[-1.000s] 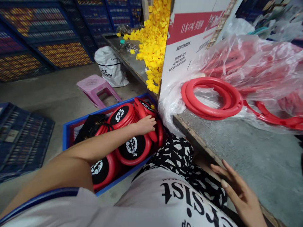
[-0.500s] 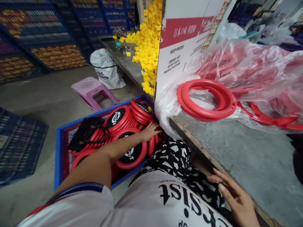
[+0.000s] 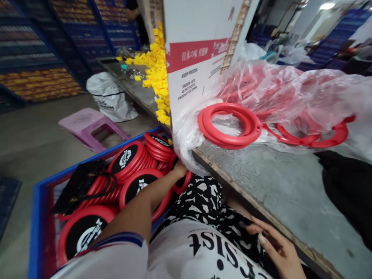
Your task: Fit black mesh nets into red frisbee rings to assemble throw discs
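My left hand [image 3: 179, 169] reaches down into a blue crate [image 3: 36, 217] full of red discs with black printed centres [image 3: 136, 185]. It rests on the rim of an upright disc at the crate's right end, and its fingers are hidden among the discs. My right hand [image 3: 276, 248] lies on my patterned lap beside the table's front edge [image 3: 250, 205], fingers stretched out and holding nothing. A stack of red rings [image 3: 229, 124] sits on the table at the mouth of a clear plastic bag [image 3: 290, 89].
A white and red cardboard box [image 3: 197, 54] stands on the table beside a heap of yellow plastic parts [image 3: 157, 73]. A pink stool [image 3: 87, 126] and a white sack [image 3: 112, 99] are on the floor. Blue crates are stacked along the back wall [image 3: 43, 50]. A black bag [image 3: 78, 184] lies in the crate.
The view has swung right and up. My left hand has slid from the top of the discs to the crate's right end. My right hand has stayed on my lap.
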